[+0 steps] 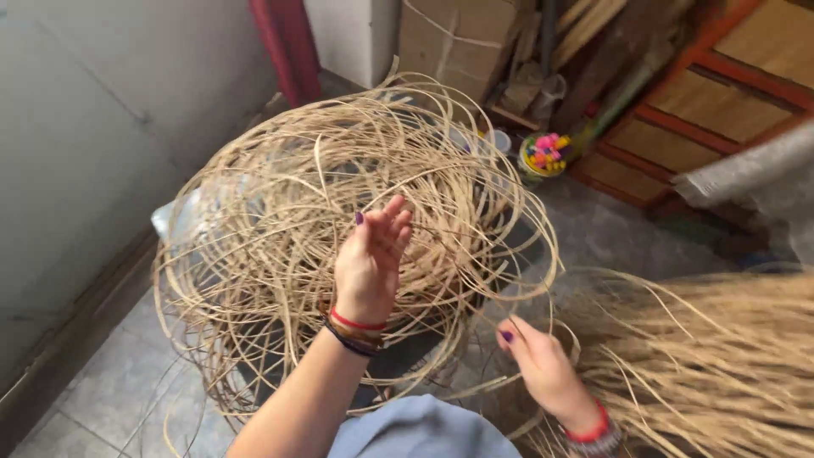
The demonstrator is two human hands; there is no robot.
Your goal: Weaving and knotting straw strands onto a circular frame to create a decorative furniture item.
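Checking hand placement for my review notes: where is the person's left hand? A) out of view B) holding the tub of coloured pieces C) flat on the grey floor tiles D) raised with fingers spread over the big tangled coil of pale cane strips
D: the left hand is raised, fingers spread, over the big tangled coil of pale cane strips; the right hand is lower, pinching a strand.

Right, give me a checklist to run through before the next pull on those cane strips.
1. Left hand in the big coil of cane strips, fingers spread: ok.
2. Left hand actually gripping a strand: cannot tell.
3. Right hand pinching a thin strand near the coil's edge: ok.
4. Strands free of tangles: not ok, they cross loosely everywhere.
5. Loose bundle of cane apart from the coil: ok.
6. Tub of coloured bits outside the coil: ok.
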